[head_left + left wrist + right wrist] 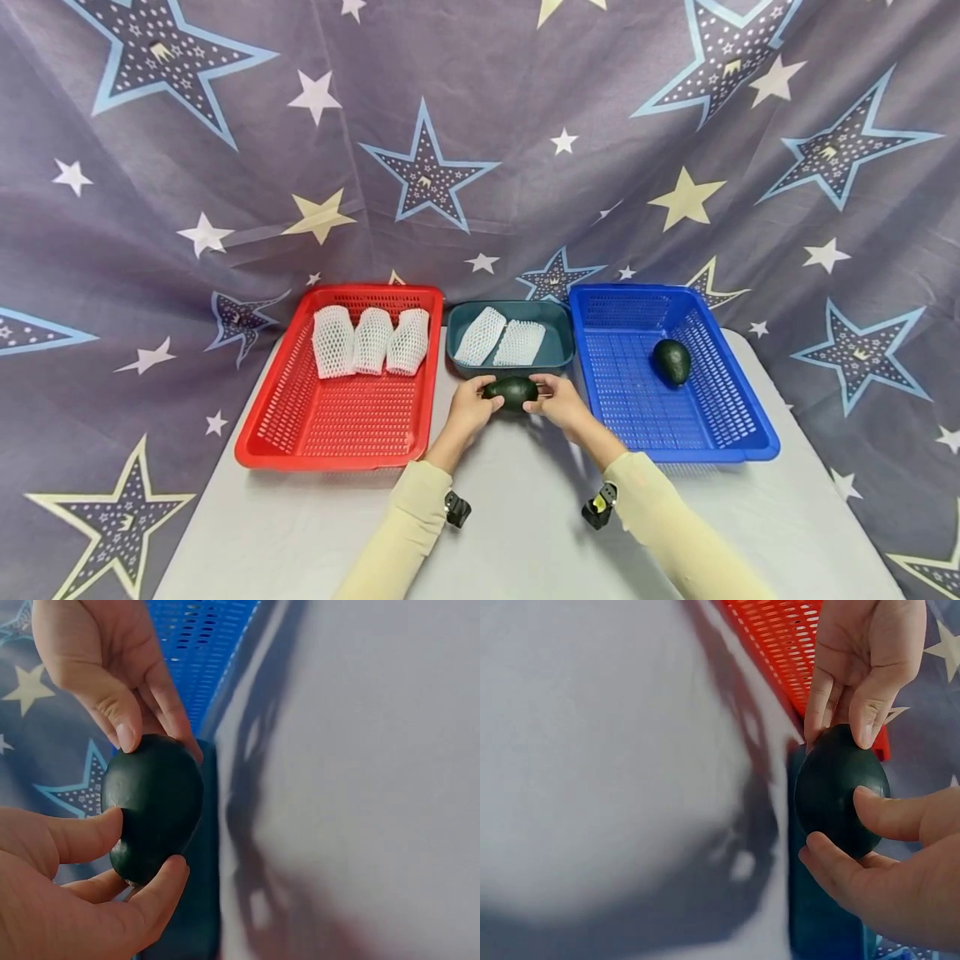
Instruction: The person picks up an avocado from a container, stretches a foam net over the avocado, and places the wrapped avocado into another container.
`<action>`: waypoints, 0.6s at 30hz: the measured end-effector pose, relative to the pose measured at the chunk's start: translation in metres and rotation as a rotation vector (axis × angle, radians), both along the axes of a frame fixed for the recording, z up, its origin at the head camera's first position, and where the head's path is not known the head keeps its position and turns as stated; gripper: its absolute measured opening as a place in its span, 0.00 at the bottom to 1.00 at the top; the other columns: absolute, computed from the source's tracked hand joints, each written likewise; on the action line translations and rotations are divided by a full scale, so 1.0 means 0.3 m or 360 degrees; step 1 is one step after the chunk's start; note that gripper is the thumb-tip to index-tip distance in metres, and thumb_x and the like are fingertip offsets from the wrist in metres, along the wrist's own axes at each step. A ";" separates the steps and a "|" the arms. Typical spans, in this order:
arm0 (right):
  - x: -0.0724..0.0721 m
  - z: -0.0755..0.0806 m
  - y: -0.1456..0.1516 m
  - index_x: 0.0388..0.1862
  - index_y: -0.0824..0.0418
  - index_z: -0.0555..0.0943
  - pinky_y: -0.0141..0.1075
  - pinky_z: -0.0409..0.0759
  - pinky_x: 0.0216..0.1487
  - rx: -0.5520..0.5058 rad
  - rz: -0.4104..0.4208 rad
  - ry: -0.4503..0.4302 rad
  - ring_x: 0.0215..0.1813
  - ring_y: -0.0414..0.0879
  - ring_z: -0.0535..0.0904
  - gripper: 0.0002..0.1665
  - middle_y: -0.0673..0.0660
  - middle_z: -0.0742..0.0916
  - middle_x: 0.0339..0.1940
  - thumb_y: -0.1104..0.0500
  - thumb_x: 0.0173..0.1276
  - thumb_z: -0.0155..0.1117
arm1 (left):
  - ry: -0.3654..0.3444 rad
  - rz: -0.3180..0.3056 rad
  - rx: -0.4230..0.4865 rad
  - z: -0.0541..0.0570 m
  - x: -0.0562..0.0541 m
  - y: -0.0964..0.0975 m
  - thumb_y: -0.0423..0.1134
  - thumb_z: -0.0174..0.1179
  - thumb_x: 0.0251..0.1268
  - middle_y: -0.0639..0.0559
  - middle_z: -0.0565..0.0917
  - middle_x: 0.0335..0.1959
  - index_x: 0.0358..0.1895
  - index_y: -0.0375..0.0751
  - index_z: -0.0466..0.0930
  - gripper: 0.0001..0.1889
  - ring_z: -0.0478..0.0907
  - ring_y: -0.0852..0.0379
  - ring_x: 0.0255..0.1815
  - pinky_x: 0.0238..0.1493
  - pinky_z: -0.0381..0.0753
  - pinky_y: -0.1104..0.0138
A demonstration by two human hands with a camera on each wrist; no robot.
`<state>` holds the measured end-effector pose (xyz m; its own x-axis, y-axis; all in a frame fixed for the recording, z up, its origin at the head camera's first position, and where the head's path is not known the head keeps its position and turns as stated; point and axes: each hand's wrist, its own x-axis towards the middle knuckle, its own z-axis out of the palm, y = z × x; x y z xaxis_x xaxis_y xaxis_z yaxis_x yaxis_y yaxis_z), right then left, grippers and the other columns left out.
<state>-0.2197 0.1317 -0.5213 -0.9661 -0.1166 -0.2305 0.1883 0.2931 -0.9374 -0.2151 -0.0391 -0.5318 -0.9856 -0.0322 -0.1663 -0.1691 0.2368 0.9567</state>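
A dark green avocado is held sideways between both hands, above the table in front of the teal tray. My left hand pinches its left, narrower end between thumb and fingers. At the opposite end my right hand pinches it the same way. In the left wrist view the avocado shows a smooth bare skin with a small stem. The right wrist view shows the avocado with both thumbs on one side of it. Two white foam net sleeves lie in the teal tray just behind.
A red basket on the left contains three white foam-netted pieces side by side. On the right, a blue basket holds another bare avocado. A star-patterned curtain hangs behind the pale table.
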 end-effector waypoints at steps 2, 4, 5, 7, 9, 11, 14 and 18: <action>-0.004 -0.014 -0.005 0.67 0.77 0.71 0.39 0.85 0.55 -0.0010 -0.0010 -0.0012 0.61 0.66 0.80 0.33 0.77 0.80 0.59 0.77 0.62 0.66 | -0.0005 0.0022 -0.0015 -0.006 0.002 0.003 0.24 0.63 0.65 0.32 0.81 0.61 0.63 0.26 0.77 0.22 0.79 0.40 0.61 0.63 0.79 0.53; -0.006 -0.028 -0.008 0.67 0.77 0.71 0.39 0.85 0.54 -0.0014 -0.0011 -0.0023 0.60 0.66 0.80 0.33 0.77 0.80 0.59 0.77 0.62 0.65 | -0.0002 0.0031 -0.0021 -0.011 0.003 0.004 0.24 0.63 0.64 0.32 0.81 0.61 0.63 0.25 0.77 0.22 0.79 0.40 0.61 0.64 0.79 0.52; -0.007 -0.032 -0.010 0.67 0.78 0.71 0.39 0.85 0.54 -0.0012 -0.0013 -0.0025 0.60 0.66 0.80 0.33 0.77 0.80 0.59 0.78 0.62 0.65 | 0.0002 0.0035 -0.0024 -0.013 0.003 0.004 0.24 0.63 0.64 0.32 0.81 0.61 0.62 0.25 0.77 0.22 0.79 0.39 0.61 0.64 0.79 0.52; -0.008 -0.038 -0.013 0.67 0.78 0.70 0.39 0.85 0.54 -0.0007 -0.0017 -0.0035 0.60 0.65 0.80 0.33 0.77 0.80 0.59 0.78 0.62 0.65 | 0.0007 0.0041 -0.0029 -0.020 0.002 0.005 0.24 0.62 0.64 0.32 0.82 0.60 0.62 0.25 0.77 0.22 0.79 0.39 0.62 0.65 0.78 0.52; -0.010 -0.043 -0.017 0.67 0.77 0.71 0.39 0.85 0.54 -0.0001 -0.0029 -0.0043 0.60 0.65 0.79 0.33 0.77 0.79 0.59 0.78 0.62 0.64 | 0.0004 0.0053 -0.0024 -0.030 -0.001 0.005 0.24 0.62 0.64 0.32 0.82 0.60 0.62 0.25 0.77 0.22 0.78 0.39 0.63 0.66 0.77 0.51; -0.015 -0.049 -0.022 0.67 0.77 0.71 0.39 0.85 0.54 -0.0001 -0.0044 -0.0057 0.60 0.64 0.79 0.33 0.77 0.79 0.60 0.79 0.62 0.64 | 0.0009 0.0062 -0.0030 -0.042 -0.004 0.007 0.24 0.62 0.64 0.31 0.81 0.60 0.62 0.25 0.77 0.22 0.78 0.39 0.63 0.67 0.76 0.51; -0.019 -0.060 -0.028 0.67 0.76 0.71 0.40 0.86 0.54 -0.0026 -0.0070 -0.0087 0.60 0.63 0.79 0.33 0.77 0.79 0.60 0.80 0.62 0.64 | -0.0006 0.0086 -0.0017 -0.058 -0.008 0.008 0.25 0.62 0.65 0.31 0.80 0.61 0.62 0.25 0.77 0.21 0.76 0.38 0.66 0.69 0.75 0.50; -0.016 -0.065 -0.032 0.67 0.77 0.70 0.42 0.86 0.55 -0.0028 -0.0077 -0.0099 0.61 0.64 0.79 0.33 0.77 0.79 0.61 0.80 0.61 0.64 | -0.0004 0.0105 -0.0001 -0.076 -0.009 0.008 0.24 0.61 0.66 0.31 0.80 0.62 0.62 0.25 0.77 0.21 0.75 0.38 0.67 0.70 0.74 0.50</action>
<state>-0.2244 0.1221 -0.5407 -0.9545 -0.0745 -0.2888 0.2602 0.2657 -0.9283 -0.2178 -0.0368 -0.5545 -0.9809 -0.0968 -0.1688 -0.1868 0.2254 0.9562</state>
